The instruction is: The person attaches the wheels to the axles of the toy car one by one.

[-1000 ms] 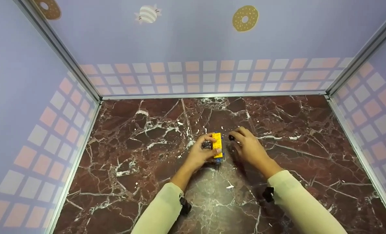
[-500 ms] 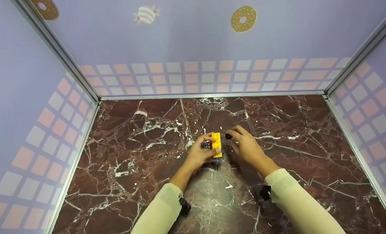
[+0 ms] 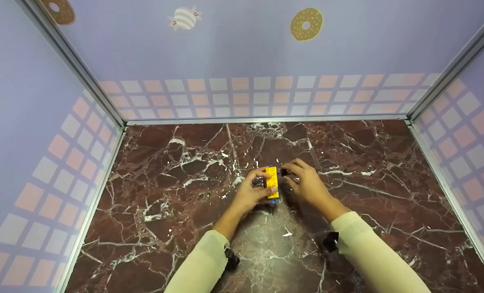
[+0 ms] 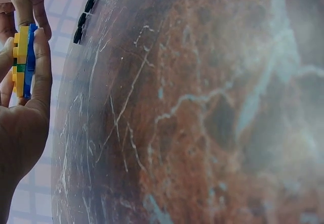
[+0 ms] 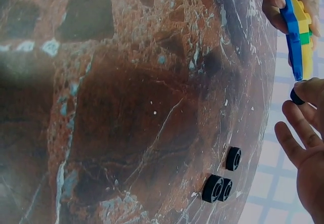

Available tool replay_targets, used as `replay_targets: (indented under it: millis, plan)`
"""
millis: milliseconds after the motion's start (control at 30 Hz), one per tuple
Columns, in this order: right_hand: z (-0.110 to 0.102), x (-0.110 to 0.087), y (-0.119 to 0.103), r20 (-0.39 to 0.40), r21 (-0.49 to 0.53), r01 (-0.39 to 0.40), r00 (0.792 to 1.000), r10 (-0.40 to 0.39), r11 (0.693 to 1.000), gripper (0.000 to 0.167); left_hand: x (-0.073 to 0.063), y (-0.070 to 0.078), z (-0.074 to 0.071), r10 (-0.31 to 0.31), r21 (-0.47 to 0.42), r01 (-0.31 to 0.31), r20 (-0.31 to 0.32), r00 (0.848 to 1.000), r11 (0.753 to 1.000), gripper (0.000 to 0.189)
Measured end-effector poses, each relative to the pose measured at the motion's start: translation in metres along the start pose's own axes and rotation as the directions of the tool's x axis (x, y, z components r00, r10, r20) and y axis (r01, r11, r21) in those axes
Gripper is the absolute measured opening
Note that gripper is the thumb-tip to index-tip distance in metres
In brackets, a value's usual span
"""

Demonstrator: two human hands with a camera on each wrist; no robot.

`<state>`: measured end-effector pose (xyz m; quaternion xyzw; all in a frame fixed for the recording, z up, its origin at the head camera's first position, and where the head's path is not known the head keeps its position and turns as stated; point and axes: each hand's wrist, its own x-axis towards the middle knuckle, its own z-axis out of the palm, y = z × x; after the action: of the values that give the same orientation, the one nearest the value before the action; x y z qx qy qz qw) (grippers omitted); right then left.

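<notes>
My left hand [image 3: 248, 193] grips a toy-brick car body [image 3: 272, 184] between thumb and fingers, off the table in the wrist views. Yellow studded bricks and a green piece [image 5: 304, 39] sit on its blue base [image 5: 292, 37]. A small black wheel [image 5: 296, 96] is pinched by my right hand [image 3: 310, 185], close to one end of the blue base in the right wrist view; whether they touch I cannot tell. The right hand's other fingers [image 5: 291, 140] spread below the wheel. In the left wrist view, the left hand [image 4: 23, 133] partly covers the car body.
Three loose black wheels [image 5: 233, 158] stand on the dark red marbled table [image 3: 176, 228], also in the left wrist view as black wheels [image 4: 82, 19]. Lilac panels [image 3: 246, 49] enclose the back and sides, with metal edging [image 3: 209, 121] along the table.
My right hand has moved left with the wheel, narrowing the gap to the car body. The left hand and the car body stay nearly where they were.
</notes>
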<state>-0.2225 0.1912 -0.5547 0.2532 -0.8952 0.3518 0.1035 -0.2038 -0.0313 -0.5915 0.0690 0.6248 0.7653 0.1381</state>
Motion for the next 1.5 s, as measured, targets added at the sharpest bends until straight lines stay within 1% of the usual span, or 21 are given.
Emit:
replay_targets:
  millis: [133, 267, 400, 500, 667, 967, 1200, 1333, 1500]
  plan:
    - [0.0008, 0.0003, -0.0017, 0.0, -0.007, 0.007, 1.0, -0.007, 1.0, 0.03, -0.0001, -0.0011, 0.0, 0.002, -0.013, -0.002, 0.012, 1.0, 1.0, 0.043]
    - [0.001, 0.0006, -0.0038, -0.014, -0.012, 0.021, 1.0, -0.021, 1.0, 0.031, -0.0004, -0.0017, -0.0002, 0.021, -0.017, -0.02, 0.023, 1.0, 1.0, 0.043]
    - [0.001, 0.0009, -0.0042, -0.01, -0.004, 0.027, 1.0, -0.027, 1.0, 0.031, -0.001, -0.0005, -0.0001, 0.032, -0.008, -0.032, 0.018, 0.999, 0.999, 0.042]
    - [0.0011, 0.0009, -0.0037, 0.001, -0.001, 0.036, 0.999, -0.036, 0.999, 0.031, -0.0013, -0.0003, -0.0005, 0.03, -0.01, -0.029, 0.014, 0.999, 1.0, 0.042]
    - [0.0005, 0.0002, -0.0037, -0.002, -0.001, 0.052, 0.999, -0.052, 0.999, 0.03, -0.0009, -0.0017, -0.0003, 0.025, -0.011, -0.025, 0.008, 1.0, 1.0, 0.043]
    - [-0.0006, -0.0008, -0.0063, -0.012, 0.028, 0.026, 1.0, -0.026, 0.999, 0.03, -0.0004, -0.0014, 0.0011, 0.02, -0.026, -0.02, 0.01, 1.0, 0.999, 0.042]
    - [-0.0026, -0.0009, -0.0067, -0.017, 0.016, 0.043, 0.999, -0.043, 0.999, 0.029, -0.0013, 0.0002, 0.0023, 0.005, -0.077, -0.004, 0.02, 1.0, 0.997, 0.044]
    - [-0.003, -0.0006, -0.0059, -0.021, 0.003, 0.055, 0.998, -0.055, 0.998, 0.029, -0.0013, -0.0005, 0.0023, 0.013, -0.11, -0.011, 0.016, 1.0, 0.994, 0.057]
    - [-0.0028, -0.0009, -0.0057, -0.027, -0.001, 0.055, 0.998, -0.055, 0.998, 0.029, -0.0009, -0.0008, 0.0014, 0.016, -0.099, -0.013, 0.027, 1.0, 0.995, 0.079]
